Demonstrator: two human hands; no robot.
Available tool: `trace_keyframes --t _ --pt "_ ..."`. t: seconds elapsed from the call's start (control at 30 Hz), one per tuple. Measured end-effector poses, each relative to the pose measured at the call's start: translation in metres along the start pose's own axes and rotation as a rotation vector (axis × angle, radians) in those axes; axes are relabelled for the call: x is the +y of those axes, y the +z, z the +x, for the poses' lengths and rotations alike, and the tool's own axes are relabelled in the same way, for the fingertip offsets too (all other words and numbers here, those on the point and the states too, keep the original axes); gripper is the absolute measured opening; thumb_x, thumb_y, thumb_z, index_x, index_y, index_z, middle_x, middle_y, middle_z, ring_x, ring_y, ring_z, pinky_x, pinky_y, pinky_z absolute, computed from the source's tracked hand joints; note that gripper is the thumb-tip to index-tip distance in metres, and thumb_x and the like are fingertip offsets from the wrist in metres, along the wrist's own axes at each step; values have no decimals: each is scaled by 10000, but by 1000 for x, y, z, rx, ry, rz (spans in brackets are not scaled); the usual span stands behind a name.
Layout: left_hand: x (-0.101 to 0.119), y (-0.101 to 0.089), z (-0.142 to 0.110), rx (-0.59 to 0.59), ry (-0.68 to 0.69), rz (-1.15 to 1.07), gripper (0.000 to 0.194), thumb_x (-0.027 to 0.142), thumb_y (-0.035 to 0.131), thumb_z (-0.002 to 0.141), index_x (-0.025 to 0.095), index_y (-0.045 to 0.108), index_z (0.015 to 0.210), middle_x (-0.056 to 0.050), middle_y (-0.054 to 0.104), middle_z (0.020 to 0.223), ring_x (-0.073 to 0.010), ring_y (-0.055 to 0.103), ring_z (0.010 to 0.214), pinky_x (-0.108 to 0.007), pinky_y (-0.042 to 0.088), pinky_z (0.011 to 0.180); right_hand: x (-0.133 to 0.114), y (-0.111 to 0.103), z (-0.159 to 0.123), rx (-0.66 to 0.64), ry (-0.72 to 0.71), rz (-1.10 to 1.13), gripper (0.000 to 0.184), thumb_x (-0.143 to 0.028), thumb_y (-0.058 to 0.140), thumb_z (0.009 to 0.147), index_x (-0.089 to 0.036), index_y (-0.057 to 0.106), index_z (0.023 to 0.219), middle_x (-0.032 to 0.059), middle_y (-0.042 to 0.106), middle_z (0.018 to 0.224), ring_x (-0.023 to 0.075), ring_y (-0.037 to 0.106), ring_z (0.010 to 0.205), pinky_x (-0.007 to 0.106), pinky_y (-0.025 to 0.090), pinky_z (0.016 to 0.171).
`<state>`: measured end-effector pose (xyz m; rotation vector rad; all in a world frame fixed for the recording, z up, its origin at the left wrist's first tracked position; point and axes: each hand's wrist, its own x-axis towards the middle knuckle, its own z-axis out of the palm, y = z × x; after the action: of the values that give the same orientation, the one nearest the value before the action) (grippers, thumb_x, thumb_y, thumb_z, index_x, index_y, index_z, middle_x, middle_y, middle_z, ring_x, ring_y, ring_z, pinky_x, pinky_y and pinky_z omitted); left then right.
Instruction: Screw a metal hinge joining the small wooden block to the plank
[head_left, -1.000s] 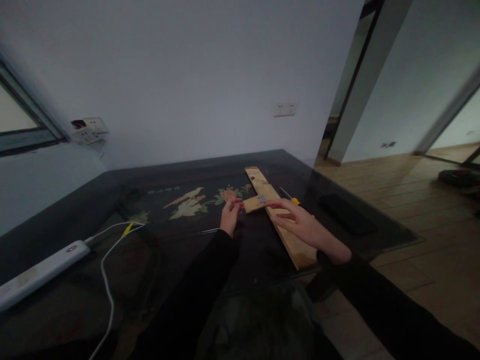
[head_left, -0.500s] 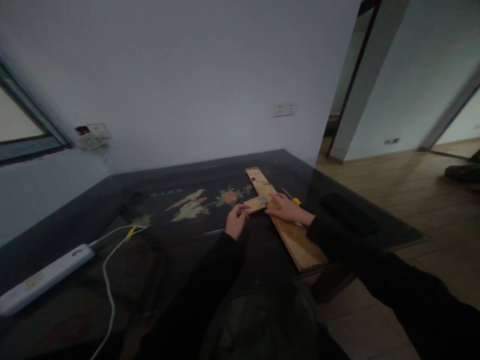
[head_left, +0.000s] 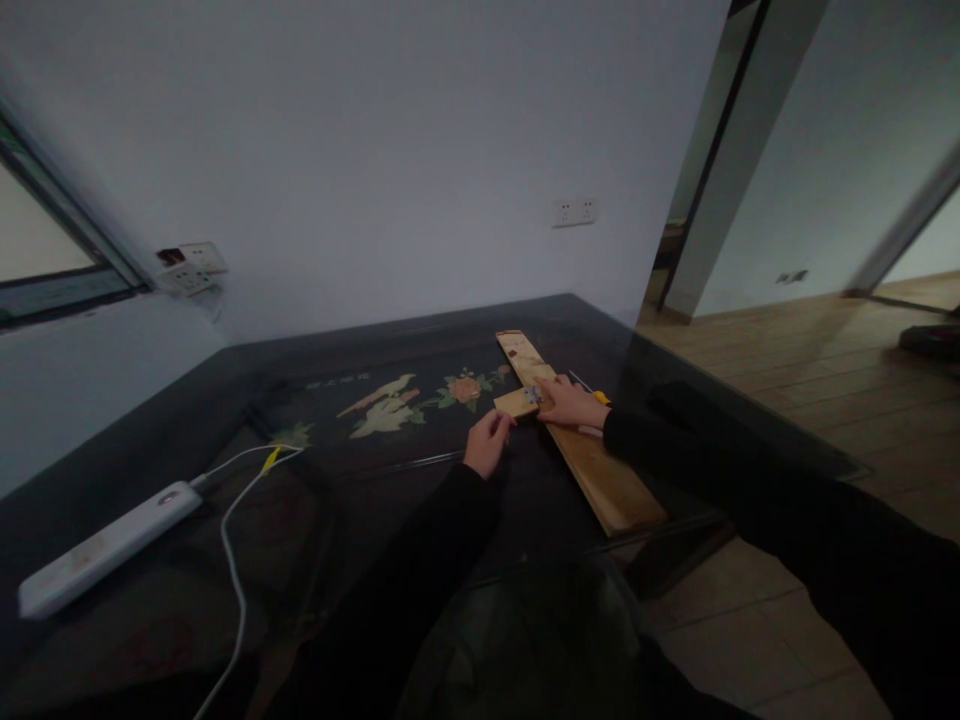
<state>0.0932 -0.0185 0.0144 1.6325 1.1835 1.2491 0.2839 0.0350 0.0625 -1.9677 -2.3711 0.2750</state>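
A long wooden board (head_left: pixel 611 480) lies slantwise on the dark table. A short wooden piece (head_left: pixel 511 404) meets its left side, and a small silvery metal hinge (head_left: pixel 533 395) sits where the two join. My left hand (head_left: pixel 486 446) is closed, with thumb and fingertips pinching the near edge of the short piece. Over the long board, my right hand (head_left: pixel 574 403) has its thumb and fingers closed in at the hinge, partly hiding it. Just beyond that hand lies a screwdriver with a yellow handle (head_left: pixel 601 398), its thin shaft pointing away.
The dark table (head_left: pixel 420 510) has a bird-and-flower inlay (head_left: pixel 386 410) and stands against the wall. A white power strip (head_left: pixel 112 548) with a white cable (head_left: pixel 234 570) lies at the left. A dark flat object (head_left: pixel 686 405) is dimly visible on the right.
My right hand's fingers, flatter across the board before, have drawn in toward the hinge. My left fingertips have shifted to the near edge of the short piece. The view has moved slightly.
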Motion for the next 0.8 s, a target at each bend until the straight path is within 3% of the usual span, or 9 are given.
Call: trace_keyframes --t 0.23,0.4,0.8 --pt "1 -1 -3 5 26 -5 223 348 466 904 179 588 826 59 458 521 -94 409 470 -198 320 500 -8 -8 3 11 4 8 867 -532 625 747 -300 294 1514 210 415 1396 403 563 1161 447 443 906" --pt "3 -8 -2 16 69 66 188 301 458 908 186 599 859 60 477 536 -95 429 476 -197 344 518 -23 -9 2 20 -31 59 732 -535 595 773 -300 411 1443 198 503 1298 365 629 1064 427 471 861" --pt "1 -51 -2 241 166 320 157 213 476 898 188 628 927 -6 635 763 -146 581 686 -247 446 668 -72 -4 -35 27 -72 113 725 -514 601 757 -281 424 1420 176 473 1317 357 613 1079 425 473 872"
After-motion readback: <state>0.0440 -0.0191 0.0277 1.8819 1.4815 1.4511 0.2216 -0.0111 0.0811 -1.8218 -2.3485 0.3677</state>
